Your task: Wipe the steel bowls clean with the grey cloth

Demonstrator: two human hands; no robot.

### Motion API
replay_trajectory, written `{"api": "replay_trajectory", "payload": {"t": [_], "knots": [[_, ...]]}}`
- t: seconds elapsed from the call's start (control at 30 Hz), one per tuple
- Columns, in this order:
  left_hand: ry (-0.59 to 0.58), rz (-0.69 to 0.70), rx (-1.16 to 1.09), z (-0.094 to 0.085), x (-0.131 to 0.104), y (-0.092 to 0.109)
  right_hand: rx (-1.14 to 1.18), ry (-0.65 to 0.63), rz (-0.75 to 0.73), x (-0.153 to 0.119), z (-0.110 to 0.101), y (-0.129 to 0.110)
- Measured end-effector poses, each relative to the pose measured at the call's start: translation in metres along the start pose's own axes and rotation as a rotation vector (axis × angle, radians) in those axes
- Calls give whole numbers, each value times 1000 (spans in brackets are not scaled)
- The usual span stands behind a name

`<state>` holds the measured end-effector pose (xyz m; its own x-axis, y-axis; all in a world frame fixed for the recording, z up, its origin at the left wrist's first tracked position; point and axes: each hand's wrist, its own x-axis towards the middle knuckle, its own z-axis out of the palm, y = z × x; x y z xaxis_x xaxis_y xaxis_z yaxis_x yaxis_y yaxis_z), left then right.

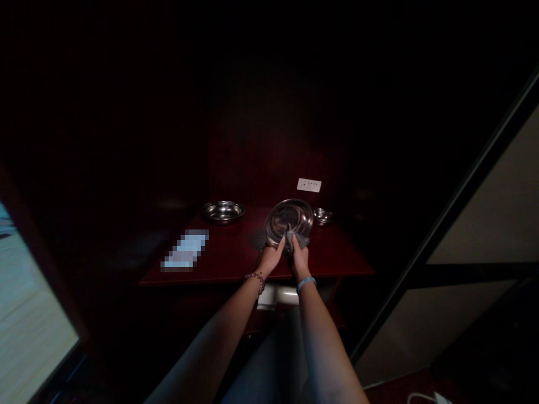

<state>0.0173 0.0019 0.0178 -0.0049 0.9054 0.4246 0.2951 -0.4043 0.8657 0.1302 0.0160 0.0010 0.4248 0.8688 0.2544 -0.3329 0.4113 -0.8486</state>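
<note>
A round, shiny metal plate [280, 216] is held tilted up above the desk, its inner side facing me. My left hand [272, 258] grips the lower left rim, thumb on the inner side and fingers hidden behind. In my right hand [300, 258] is a grey cloth [298, 240], pressed against the plate's lower right part with the thumb on top. Behind and to the left, a second metal dish [223, 212] rests on the desk. A small metal bowl [323, 216] stands just right of the held plate, partly covered by it.
The dark red desk [227, 264] has its front edge below my hands. A blurred pale rectangle [185, 251] lies at its left. A white power socket [309, 185] sits on the back wall. Below the desktop, white objects [287, 294] lie on a shelf. Dark panels stand at both sides.
</note>
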Motion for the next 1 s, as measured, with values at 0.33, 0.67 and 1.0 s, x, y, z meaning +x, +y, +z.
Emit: {"api": "replay_trajectory", "payload": {"t": [0.33, 0.67, 1.0], "knots": [[395, -101, -435, -9, 7, 5, -71, 63, -159, -9, 9, -11], [0, -17, -380, 4, 10, -19, -163, 20, -38, -3, 1, -3], [296, -251, -615, -4, 12, -14, -140, 131, -81, 0, 1, 2]]}}
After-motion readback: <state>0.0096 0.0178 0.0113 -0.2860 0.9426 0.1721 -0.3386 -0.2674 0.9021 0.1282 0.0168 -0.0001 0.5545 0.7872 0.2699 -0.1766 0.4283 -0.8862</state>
